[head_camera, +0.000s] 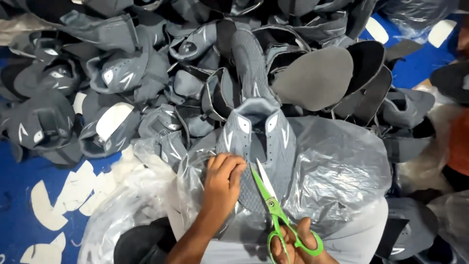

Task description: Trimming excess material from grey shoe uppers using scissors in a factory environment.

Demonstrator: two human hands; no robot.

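Your left hand [222,178] presses flat on the grey shoe upper [256,146], which lies on crinkly clear plastic [342,166] in front of you. Your right hand [298,244] grips the green scissors [271,200], blades apart. You seem to be trimming the soft, bumpy cloth; cut slowly.

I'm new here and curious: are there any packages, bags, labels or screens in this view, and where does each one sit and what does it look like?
Clear plastic bag: crumpled, see-through, under the grey shoe upper in front of the person.
Second plastic bag: top right, clear, wrinkled, on the blue floor.
Small oval label patch: dark, on a grey upper in the pile, upper middle.
No screens or signs in view.
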